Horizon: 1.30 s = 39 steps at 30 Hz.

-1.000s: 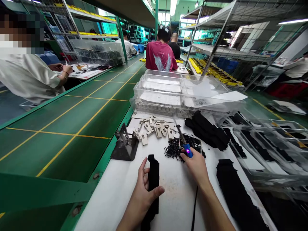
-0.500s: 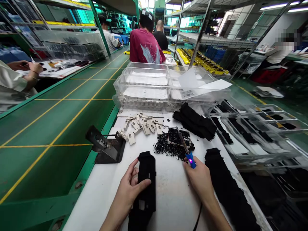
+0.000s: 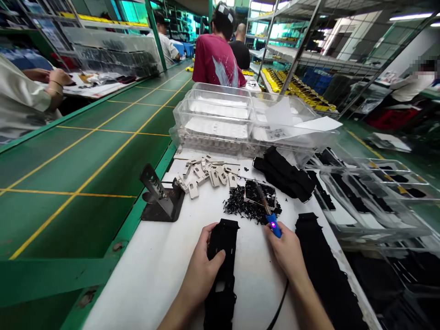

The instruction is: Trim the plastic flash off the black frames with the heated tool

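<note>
- Nearest, on the white work table (image 3: 137, 284), the left hand (image 3: 201, 270) and right hand (image 3: 287, 254) are apart.
- The left hand presses spread on a long black foam strip with cut-out slots (image 3: 222, 275), which lies lengthwise on the table.
- The right hand grips a blue-handled soldering iron (image 3: 274, 227) with a glowing pink light, its black cord (image 3: 280, 307) trailing toward the person.
- The iron's thin metal shaft points over a small tray of black scraps (image 3: 259, 195), with more scraps (image 3: 239, 208) heaped beside it.
- To the right lies a second black foam strip (image 3: 325, 275).
- Farther up are beige metal brackets (image 3: 206, 174), a dark metal stand (image 3: 160, 197), rolled black strips (image 3: 285, 174) and stacked clear plastic trays (image 3: 220, 114).
- Beyond, a co-worker in a red T-shirt (image 3: 216, 59) stands with their back turned.
</note>
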Each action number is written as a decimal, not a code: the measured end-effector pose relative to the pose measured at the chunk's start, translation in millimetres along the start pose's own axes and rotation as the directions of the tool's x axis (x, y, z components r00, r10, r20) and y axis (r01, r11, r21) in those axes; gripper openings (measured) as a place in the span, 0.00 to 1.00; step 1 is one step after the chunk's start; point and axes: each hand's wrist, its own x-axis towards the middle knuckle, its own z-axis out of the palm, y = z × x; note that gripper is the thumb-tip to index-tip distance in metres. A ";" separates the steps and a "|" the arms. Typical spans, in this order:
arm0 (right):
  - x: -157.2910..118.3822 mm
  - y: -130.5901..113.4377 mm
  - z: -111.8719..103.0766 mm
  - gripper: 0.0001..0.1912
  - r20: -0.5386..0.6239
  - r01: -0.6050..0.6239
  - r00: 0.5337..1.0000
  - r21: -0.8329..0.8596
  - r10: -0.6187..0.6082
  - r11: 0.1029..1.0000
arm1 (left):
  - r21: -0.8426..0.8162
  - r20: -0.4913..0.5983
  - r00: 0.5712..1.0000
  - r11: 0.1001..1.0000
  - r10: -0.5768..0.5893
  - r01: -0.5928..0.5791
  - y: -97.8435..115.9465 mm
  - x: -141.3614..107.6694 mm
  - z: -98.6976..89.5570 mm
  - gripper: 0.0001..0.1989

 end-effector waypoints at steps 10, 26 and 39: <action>-2.6 -2.4 1.7 0.23 0.091 -0.108 0.993 0.394 0.078 0.913 | -0.201 0.029 0.998 0.978 -0.051 0.056 -3.5 0.7 1.9 0.26; 15.9 -9.3 7.5 0.15 -0.154 -0.012 0.988 -0.024 0.008 1.000 | -0.259 -0.009 0.995 0.961 -0.104 0.098 -18.0 8.5 -3.9 0.37; 47.8 -32.2 9.0 0.16 -0.174 0.108 0.976 -0.126 -0.129 0.986 | -0.203 -0.013 0.999 0.978 -0.044 0.041 -21.4 11.7 0.6 0.32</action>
